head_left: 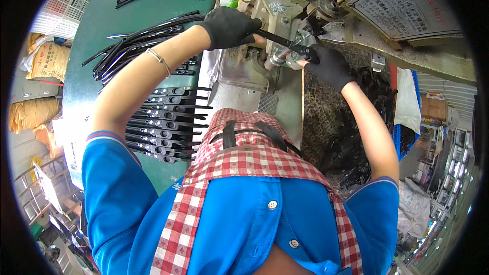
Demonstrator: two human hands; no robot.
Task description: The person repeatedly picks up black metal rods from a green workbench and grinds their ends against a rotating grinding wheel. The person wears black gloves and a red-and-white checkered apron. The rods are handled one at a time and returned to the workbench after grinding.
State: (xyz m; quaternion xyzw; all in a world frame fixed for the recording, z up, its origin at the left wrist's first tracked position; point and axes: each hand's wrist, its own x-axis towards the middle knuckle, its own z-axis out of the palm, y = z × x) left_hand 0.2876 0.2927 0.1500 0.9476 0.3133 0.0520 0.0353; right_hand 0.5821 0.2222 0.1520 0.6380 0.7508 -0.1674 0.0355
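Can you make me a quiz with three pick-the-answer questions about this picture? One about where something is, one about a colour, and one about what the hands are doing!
1. Where is the row of black parts?
A. On the green table, at the person's left
B. On the floor
C. On top of the machine

2. What colour are the gloves?
A. White
B. Black
C. Yellow

3. What are the two hands doing?
A. Hanging empty at the person's sides
B. Both gripping a black strip at the machine
C. Folded together

Answers:
1. A, the parts lie side by side on the green tabletop, left of the apron.
2. B, both the left hand and the right hand wear black gloves.
3. B, each gloved hand is closed on an end of the strip, up against the metal machine.
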